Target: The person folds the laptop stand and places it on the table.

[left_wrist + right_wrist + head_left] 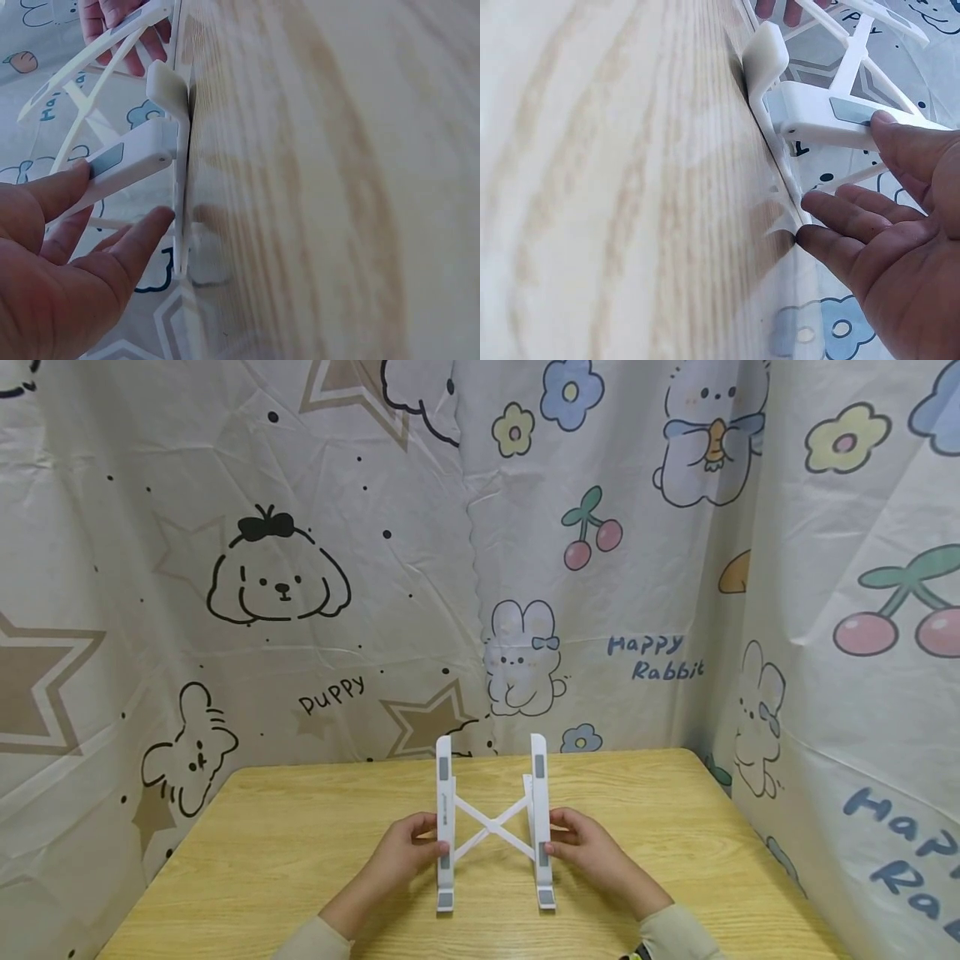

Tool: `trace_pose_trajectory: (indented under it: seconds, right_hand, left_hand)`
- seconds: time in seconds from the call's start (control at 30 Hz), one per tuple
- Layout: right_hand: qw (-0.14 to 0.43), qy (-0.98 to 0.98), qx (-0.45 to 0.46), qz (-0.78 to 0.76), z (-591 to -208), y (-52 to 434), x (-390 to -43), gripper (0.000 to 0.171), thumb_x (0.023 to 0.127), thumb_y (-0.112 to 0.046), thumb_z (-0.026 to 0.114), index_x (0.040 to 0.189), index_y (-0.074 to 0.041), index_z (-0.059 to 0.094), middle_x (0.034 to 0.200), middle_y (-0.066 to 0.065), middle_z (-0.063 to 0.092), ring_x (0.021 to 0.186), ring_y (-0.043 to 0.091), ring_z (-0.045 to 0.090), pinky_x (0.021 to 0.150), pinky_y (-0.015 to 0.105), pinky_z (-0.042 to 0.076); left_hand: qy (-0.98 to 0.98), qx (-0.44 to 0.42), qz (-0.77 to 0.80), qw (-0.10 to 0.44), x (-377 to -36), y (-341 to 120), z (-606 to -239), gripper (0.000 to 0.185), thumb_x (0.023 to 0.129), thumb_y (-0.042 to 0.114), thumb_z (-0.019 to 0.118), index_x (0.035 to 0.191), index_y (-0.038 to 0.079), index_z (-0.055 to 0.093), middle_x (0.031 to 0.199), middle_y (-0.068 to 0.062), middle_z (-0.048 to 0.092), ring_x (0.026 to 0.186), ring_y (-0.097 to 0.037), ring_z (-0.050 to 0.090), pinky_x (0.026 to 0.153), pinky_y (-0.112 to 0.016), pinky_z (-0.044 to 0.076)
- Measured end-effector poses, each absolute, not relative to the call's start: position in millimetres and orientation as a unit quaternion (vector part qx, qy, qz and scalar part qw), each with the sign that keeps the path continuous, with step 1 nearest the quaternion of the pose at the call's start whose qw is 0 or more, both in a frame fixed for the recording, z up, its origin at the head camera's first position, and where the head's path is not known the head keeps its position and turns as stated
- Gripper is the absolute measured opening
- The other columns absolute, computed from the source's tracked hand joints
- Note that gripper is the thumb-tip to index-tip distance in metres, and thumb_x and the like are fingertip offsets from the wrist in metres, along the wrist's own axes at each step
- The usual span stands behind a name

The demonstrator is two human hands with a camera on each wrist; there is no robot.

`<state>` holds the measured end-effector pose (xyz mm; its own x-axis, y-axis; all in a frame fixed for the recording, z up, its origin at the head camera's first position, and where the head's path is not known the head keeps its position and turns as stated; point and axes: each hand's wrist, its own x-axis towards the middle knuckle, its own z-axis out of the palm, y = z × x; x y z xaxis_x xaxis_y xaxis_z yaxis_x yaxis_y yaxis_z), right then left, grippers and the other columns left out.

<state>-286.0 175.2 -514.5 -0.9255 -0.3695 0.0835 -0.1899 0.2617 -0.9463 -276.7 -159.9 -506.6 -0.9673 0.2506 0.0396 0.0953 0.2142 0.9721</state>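
A white folding laptop stand stands spread on the table, its two long rails joined by an X of thin crossbars. Grey pads line the rails, and a small lip sits at each near end. My left hand holds the left rail, thumb on its face by a pad. On the other side my right hand holds the right rail, thumb at the edge of a pad. In the right wrist view the lower fingers reach down beside the rail near the tabletop. Parts of the fingers behind the rails are hidden.
The wood-grain table extends around the stand on all sides. A cartoon-printed curtain hangs behind it and along both sides, close to the table's far edge.
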Motion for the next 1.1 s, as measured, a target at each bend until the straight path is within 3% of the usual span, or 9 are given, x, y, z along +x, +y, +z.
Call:
trace_pose_trajectory:
  seconds: [0.3, 0.57, 1.1]
  right_hand:
    - [0.087, 0.778, -0.167, -0.6, -513.3, 175.2, -286.0, 0.049, 0.094, -0.003, 0.072, 0.138, 0.006, 0.051, 0.128, 0.027, 0.065, 0.111, 0.033, 0.069, 0.09, 0.031, 0.06]
    - [0.119, 0.73, -0.144, -0.657, -510.1, 176.2, -282.7, 0.061, 0.094, 0.001, 0.07, 0.146, 0.008, 0.04, 0.119, 0.025, 0.069, 0.097, 0.028, 0.073, 0.085, 0.048, 0.062]
    - [0.129, 0.701, -0.1, -0.694, -513.9, 173.9, -285.8, 0.057, 0.092, 0.006, 0.069, 0.142, 0.002, 0.043, 0.105, 0.013, 0.068, 0.086, 0.028, 0.073, 0.075, 0.054, 0.063]
  left_hand:
    - [0.76, 0.089, 0.638, 0.084, -276.7, -161.8, -503.7, 0.046, 0.089, 0.001, 0.076, 0.131, -0.008, 0.06, 0.125, -0.02, 0.065, 0.101, -0.022, 0.068, 0.086, -0.037, 0.062]
    - [0.73, 0.087, 0.671, 0.094, -277.7, -162.9, -502.8, 0.047, 0.089, -0.006, 0.073, 0.133, -0.011, 0.055, 0.114, -0.021, 0.066, 0.093, -0.022, 0.069, 0.081, -0.044, 0.064]
    - [0.706, 0.072, 0.695, 0.116, -277.4, -163.4, -503.7, 0.05, 0.092, -0.005, 0.07, 0.138, -0.009, 0.052, 0.113, -0.019, 0.064, 0.089, -0.023, 0.07, 0.079, -0.051, 0.063]
